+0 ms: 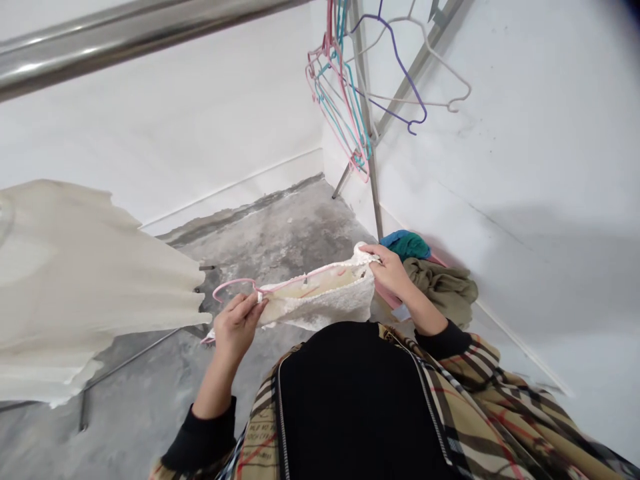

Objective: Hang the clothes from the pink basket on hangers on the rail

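A white lacy garment (327, 308) is stretched between my two hands, its neckline gaping toward me. Inside the opening runs a pink hanger (235, 283), whose hook sticks out at the left above my fingers. My left hand (239, 321) is closed, pinching the garment's edge close to the hook. At the other end, my right hand (387, 267) grips the gathered corner of the garment. The hanger's far arm lies partly hidden inside the cloth, and one pink tip shows below my left hand.
Several empty hangers (345, 100) dangle from a metal rack at the upper right. A thick steel rail (125, 43) crosses the upper left. Cream cloth (85, 273) hangs at the left. Against the right wall, clothes (440, 287) are heaped over something pink.
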`<state>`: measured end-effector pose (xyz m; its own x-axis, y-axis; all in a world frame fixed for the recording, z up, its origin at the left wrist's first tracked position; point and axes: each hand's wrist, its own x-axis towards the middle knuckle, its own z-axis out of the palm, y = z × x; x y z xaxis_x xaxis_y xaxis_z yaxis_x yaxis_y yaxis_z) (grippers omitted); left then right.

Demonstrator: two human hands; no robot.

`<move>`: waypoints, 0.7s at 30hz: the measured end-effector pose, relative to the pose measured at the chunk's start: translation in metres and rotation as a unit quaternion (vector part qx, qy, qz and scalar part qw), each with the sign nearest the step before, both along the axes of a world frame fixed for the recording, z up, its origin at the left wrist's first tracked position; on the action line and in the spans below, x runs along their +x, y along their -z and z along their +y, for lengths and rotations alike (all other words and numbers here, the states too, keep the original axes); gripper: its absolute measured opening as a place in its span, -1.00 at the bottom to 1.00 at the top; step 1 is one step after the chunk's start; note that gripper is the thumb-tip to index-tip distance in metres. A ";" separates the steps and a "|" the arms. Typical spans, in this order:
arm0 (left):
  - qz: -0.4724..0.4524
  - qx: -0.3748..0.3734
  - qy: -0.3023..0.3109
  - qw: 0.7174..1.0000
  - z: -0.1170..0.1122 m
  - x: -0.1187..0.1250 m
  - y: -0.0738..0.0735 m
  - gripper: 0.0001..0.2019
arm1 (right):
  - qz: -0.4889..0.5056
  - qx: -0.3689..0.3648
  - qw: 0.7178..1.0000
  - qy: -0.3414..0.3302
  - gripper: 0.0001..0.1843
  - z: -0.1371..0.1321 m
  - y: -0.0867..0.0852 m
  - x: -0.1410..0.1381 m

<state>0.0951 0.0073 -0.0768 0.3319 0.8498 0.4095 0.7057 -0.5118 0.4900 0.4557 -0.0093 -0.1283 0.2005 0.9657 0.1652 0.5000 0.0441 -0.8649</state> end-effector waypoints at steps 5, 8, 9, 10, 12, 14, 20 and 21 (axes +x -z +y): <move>-0.050 0.027 -0.054 0.997 -0.003 0.009 0.013 -0.84 | -0.057 -0.035 0.980 -0.189 -0.54 -0.012 -0.031 0.006; -0.074 0.028 -0.015 0.997 0.000 0.005 0.012 -0.85 | -0.162 0.055 0.979 -0.108 -0.55 -0.009 -0.047 0.016; -0.076 0.027 -0.003 0.997 0.001 0.003 0.010 -0.85 | -0.212 0.084 0.969 -0.091 -0.51 -0.005 -0.049 0.018; -0.075 0.024 0.007 0.997 0.003 0.002 0.008 -0.85 | -0.258 0.101 0.956 -0.097 -0.48 -0.001 -0.051 0.020; -0.077 0.019 0.021 0.997 0.008 -0.001 0.005 -0.85 | -0.318 0.105 0.928 -0.162 -0.55 0.008 -0.050 0.019; -0.084 0.010 0.031 0.996 0.013 -0.003 0.002 -0.86 | -0.335 0.098 0.909 -0.230 -0.64 0.016 -0.047 0.017; -0.110 -0.027 0.055 0.992 0.023 0.002 -0.005 -0.84 | -0.339 0.165 0.876 -0.300 -0.50 0.022 -0.051 0.004; -0.108 -0.031 0.061 0.992 0.023 0.005 -0.006 -0.84 | -0.343 0.172 0.871 -0.308 -0.50 0.022 -0.054 0.000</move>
<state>0.1005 0.0304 -0.0703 0.3436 0.8346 0.4306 0.5159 -0.5509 0.6560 0.4556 0.0123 -0.0743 -0.5973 0.7249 0.3432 0.6836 0.6839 -0.2549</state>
